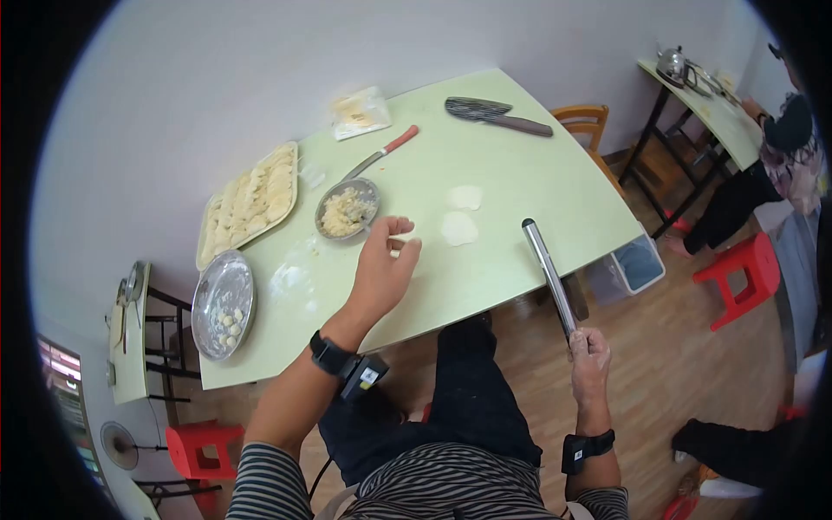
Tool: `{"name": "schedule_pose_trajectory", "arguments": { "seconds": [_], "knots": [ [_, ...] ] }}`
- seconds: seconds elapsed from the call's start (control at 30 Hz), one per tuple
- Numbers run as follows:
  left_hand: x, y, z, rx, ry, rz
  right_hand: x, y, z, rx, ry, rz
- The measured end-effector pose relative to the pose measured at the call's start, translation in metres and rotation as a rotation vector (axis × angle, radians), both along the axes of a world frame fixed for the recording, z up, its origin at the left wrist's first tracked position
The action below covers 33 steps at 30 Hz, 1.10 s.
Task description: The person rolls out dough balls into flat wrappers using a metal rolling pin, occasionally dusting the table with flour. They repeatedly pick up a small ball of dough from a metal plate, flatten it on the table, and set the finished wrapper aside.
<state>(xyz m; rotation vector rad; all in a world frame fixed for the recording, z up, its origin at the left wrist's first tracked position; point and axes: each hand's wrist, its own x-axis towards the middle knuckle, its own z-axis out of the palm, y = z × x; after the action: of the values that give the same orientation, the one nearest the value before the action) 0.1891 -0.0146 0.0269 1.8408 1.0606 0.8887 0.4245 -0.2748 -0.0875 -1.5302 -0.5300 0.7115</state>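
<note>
My right hand is closed around the lower end of a shiny metal rolling pin, whose far end reaches over the table's edge. My left hand hovers over the table with bent fingers apart and nothing seen between them. Just beyond it stands a metal bowl of pale, crumbly filling; a utensil handle seems to stick out near my fingertips. Two flat dough wrappers, a nearer one and a farther one, lie on the tabletop between my left hand and the rolling pin.
A tray of dumplings and a round metal pan with small dough pieces sit left. Flour dusts the table. Behind lie a red-handled knife, a plastic packet and a dark striped object. Another person stands right.
</note>
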Motion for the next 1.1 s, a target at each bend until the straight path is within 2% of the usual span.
{"name": "schedule_pose_trajectory", "arguments": {
  "seconds": [0.1, 0.17, 0.27, 0.37, 0.47, 0.53, 0.67, 0.73, 0.87, 0.97, 1.03, 1.1],
  "knots": [
    [-0.051, -0.014, -0.002, -0.046, 0.111, -0.015, -0.004, 0.005, -0.006, -0.004, -0.037, 0.02],
    [-0.087, -0.023, 0.002, 0.068, 0.124, 0.047, -0.008, 0.009, -0.008, -0.017, 0.024, 0.02],
    [-0.156, -0.023, 0.007, 0.08, 0.168, 0.204, -0.011, 0.017, -0.014, -0.004, -0.059, 0.097],
    [-0.223, -0.011, 0.008, 0.328, 0.284, 0.442, -0.015, 0.024, -0.024, 0.016, -0.101, 0.163],
    [-0.298, 0.006, 0.016, 0.276, 0.401, 0.57, -0.022, 0.029, -0.014, 0.019, -0.116, 0.178],
    [-0.333, 0.014, 0.024, 0.143, 0.665, 0.548, -0.025, 0.031, -0.011, 0.014, -0.15, 0.201],
    [-0.345, 0.018, 0.028, 0.051, 0.808, 0.432, -0.035, 0.033, 0.001, 0.007, -0.136, 0.187],
    [-0.345, 0.022, 0.017, 0.154, 0.971, 0.369, -0.041, 0.032, 0.009, -0.017, -0.143, 0.174],
    [-0.339, 0.03, 0.006, 0.203, 0.917, 0.41, -0.041, 0.031, 0.009, 0.009, -0.108, 0.176],
    [-0.346, 0.042, -0.003, 0.194, 0.92, 0.306, -0.043, 0.03, 0.012, 0.011, -0.111, 0.189],
    [-0.348, 0.045, -0.006, 0.289, 1.063, 0.205, -0.04, 0.03, 0.011, 0.0, -0.109, 0.183],
    [-0.346, 0.043, -0.008, 0.324, 1.043, 0.261, -0.039, 0.029, 0.006, 0.011, -0.154, 0.189]
  ]
}}
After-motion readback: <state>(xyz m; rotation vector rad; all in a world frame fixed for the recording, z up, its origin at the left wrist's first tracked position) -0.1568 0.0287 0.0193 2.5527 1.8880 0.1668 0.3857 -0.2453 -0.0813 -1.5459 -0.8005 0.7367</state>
